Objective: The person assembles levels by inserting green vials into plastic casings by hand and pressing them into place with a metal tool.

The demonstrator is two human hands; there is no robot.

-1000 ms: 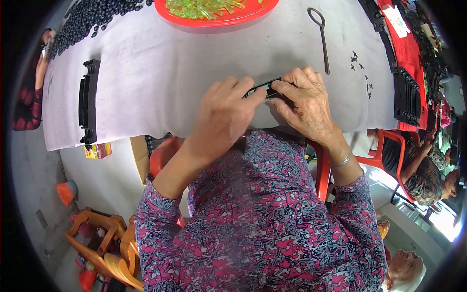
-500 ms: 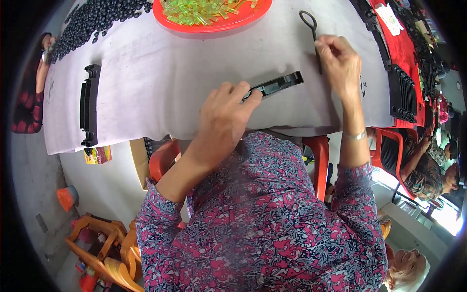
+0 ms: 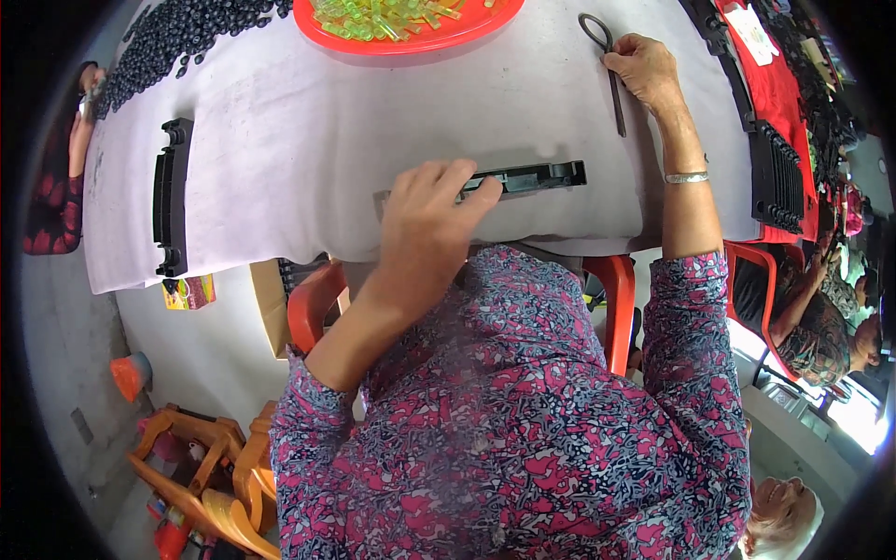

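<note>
White cloth (image 3: 289, 177) spreads beneath both grips. Beyond the left one sits a red tray (image 3: 411, 47). From here I see that left hand (image 3: 429, 215) with thumb and fingers closed on one end of a black plastic strip (image 3: 532, 177): long, narrow, hollowed like a channel, its free end jutting rightward. Farther out, the right hand (image 3: 647, 70) pinches a thin dark rod (image 3: 617, 103) just below its loop.

The camera sat up on the person's head and looked down past the flowery shirt (image 3: 532, 401) to the bench (image 3: 280, 177). Left hand (image 3: 427, 222) and right hand (image 3: 646, 71) were quite near. The wide, round view bent straight edges.
</note>
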